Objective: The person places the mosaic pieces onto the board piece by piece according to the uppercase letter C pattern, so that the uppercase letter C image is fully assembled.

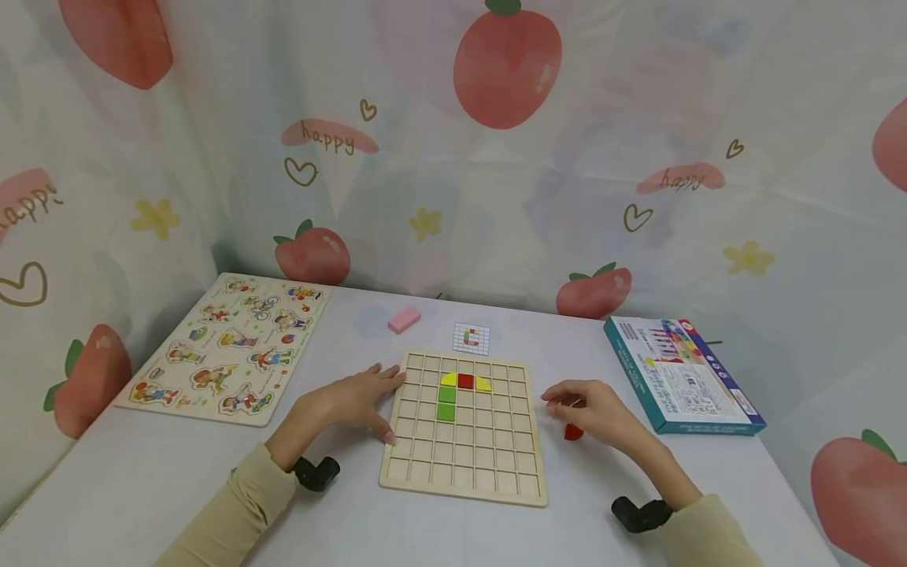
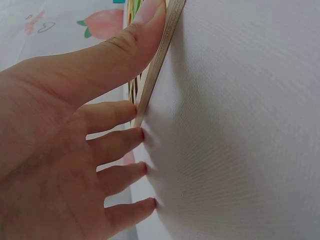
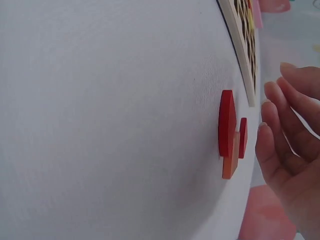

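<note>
A wooden grid board (image 1: pixel 464 457) lies flat on the white table, with yellow, red and green tiles (image 1: pixel 446 412) set in its upper cells. My left hand (image 1: pixel 357 398) rests on the table against the board's left edge (image 2: pixel 155 70), its fingers (image 2: pixel 125 142) spread and thumb along the edge. My right hand (image 1: pixel 591 409) hovers just right of the board, loosely curved, holding nothing. Under it lie small red pieces (image 1: pixel 572 431) on the table; the right wrist view shows red pieces (image 3: pixel 227 130) and an orange piece (image 3: pixel 230 162) close to my fingertips (image 3: pixel 272 110).
A small pattern card (image 1: pixel 471 338) and a pink block (image 1: pixel 404 319) lie beyond the board. A picture puzzle board (image 1: pixel 227 346) sits at the left, a teal box (image 1: pixel 680 374) at the right. A strawberry-print curtain backs the table.
</note>
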A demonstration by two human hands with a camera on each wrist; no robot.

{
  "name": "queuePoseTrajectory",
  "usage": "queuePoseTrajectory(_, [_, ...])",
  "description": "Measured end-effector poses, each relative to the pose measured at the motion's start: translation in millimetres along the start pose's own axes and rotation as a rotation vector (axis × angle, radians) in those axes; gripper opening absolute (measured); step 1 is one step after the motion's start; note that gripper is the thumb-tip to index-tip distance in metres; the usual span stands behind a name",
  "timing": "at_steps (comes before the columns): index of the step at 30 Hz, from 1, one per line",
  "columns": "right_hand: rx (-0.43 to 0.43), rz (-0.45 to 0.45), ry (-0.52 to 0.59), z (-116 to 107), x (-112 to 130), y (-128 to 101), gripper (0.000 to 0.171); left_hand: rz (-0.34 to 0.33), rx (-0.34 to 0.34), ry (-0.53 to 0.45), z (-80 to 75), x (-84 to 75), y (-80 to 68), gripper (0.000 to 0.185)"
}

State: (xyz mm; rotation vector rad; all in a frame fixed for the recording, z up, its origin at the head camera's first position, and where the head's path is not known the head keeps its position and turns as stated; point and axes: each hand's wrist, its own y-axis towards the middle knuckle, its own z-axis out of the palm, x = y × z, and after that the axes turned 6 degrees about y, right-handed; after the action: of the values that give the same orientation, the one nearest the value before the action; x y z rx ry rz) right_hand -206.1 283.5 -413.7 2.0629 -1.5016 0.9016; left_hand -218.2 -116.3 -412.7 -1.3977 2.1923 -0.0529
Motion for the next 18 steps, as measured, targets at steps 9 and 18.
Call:
queuePoseTrajectory(9, [-0.027, 0.079, 0.015, -9.5, -12.3, 7.0, 0.024, -0.001, 0.007, -0.005, -0.8, 1.0, 0.2, 0.099])
queuePoseTrajectory(18, [-0.085, 0.159, -0.028, -9.4, -21.6, 19.2, 0.029, -0.003, 0.010, -0.017, -0.7, 1.3, 1.2, 0.099])
